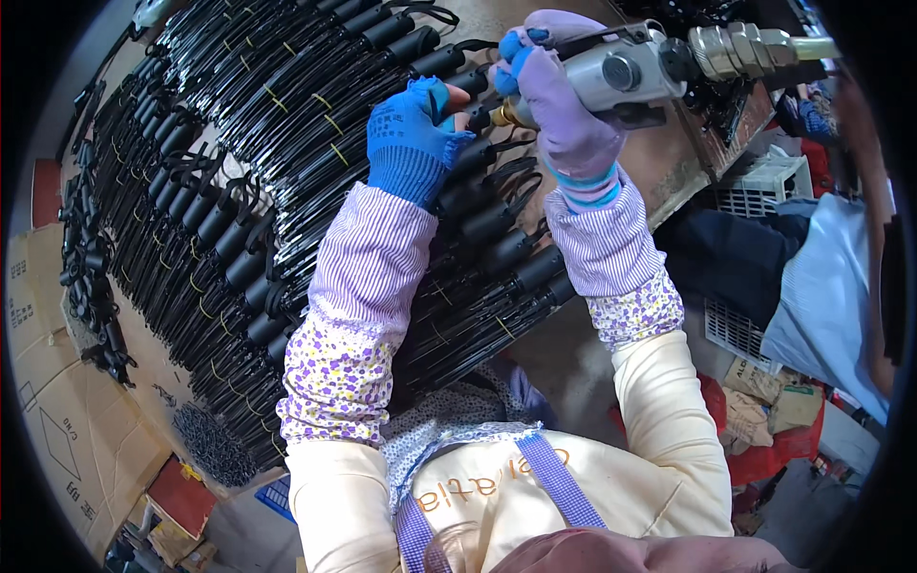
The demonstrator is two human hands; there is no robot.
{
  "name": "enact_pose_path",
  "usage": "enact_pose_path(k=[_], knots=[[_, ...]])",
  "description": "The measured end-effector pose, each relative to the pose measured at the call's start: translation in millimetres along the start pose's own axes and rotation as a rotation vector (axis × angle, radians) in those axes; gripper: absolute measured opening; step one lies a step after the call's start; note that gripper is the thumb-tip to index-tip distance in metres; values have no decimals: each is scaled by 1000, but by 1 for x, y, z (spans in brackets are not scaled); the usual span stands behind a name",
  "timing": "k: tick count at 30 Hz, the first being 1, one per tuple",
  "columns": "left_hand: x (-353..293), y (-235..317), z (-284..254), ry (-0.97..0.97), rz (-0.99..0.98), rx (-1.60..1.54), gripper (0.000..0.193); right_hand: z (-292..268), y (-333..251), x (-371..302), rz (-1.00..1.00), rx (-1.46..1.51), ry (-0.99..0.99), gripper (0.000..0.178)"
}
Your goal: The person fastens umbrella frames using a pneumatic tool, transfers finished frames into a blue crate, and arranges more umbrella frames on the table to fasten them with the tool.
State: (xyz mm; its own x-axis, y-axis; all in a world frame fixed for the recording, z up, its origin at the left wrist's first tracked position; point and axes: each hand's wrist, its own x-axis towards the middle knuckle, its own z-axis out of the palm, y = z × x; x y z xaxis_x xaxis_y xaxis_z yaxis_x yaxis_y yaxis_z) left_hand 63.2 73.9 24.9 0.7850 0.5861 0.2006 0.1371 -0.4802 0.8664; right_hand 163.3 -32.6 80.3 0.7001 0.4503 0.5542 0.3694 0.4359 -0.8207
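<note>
Brown worktable [669, 164], grey floor [246, 537], white crate [795, 178]

At upper centre, the left glove [409, 143] is blue, the right glove [573, 124] lilac with blue fingertips [511, 44]. The sleeve covers [371, 258] show purple-and-white stripes above purple-and-yellow flowers. The pneumatic tool [611, 74] is silver-grey, its tip [506, 115] brass-coloured. Across the left, handles [217, 222] are black, ties [338, 155] yellow; the lower-centre shirt [334, 497] is cream.

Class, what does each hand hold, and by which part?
Right hand: grey tool, just behind its brass tip. Left hand: apparently a black handle, near its end.
</note>
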Motion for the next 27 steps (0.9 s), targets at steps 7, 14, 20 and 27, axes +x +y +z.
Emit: enact_pose_path(k=[7,14,20,27], knots=[[4,-12,12,107,317,195,27,4,17,3,-145,-44,23,18],[1,-8,9,69,364,359,36,13,9,3,-161,-139,20,21],[0,-11,11,96,366,268,38,11,13,10,-243,-139,-50,21],[-3,-4,15,106,366,392,35,13,3,4,-14,-80,-8,19]])
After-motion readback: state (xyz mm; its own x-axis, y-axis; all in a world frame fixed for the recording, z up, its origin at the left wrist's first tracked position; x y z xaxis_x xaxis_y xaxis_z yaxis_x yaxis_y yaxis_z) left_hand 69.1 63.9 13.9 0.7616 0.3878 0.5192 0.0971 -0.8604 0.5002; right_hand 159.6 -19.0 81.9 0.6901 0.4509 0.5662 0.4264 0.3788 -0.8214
